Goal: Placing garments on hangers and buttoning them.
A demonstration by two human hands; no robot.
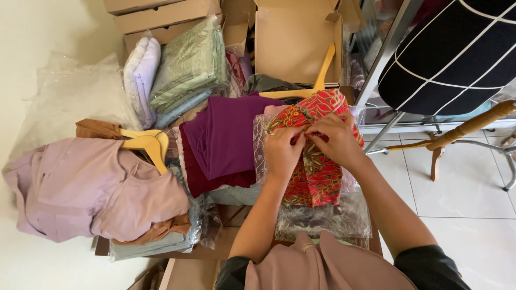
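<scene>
A red patterned garment [317,177] lies folded on a clear plastic bag [322,220] in front of me. My left hand [282,150] and my right hand [338,140] both pinch its cloth near the upper middle, fingertips close together. A wooden hanger [317,80] pokes out just behind the garment, its top end inside an open cardboard box [293,40].
Folded purple and maroon cloth [226,137] lies left of my hands. A mauve garment on a wooden hanger [97,188] lies far left. Bagged green and lilac fabrics [188,67] are stacked behind. A metal rack [384,53] and a wooden chair leg [462,129] stand at right.
</scene>
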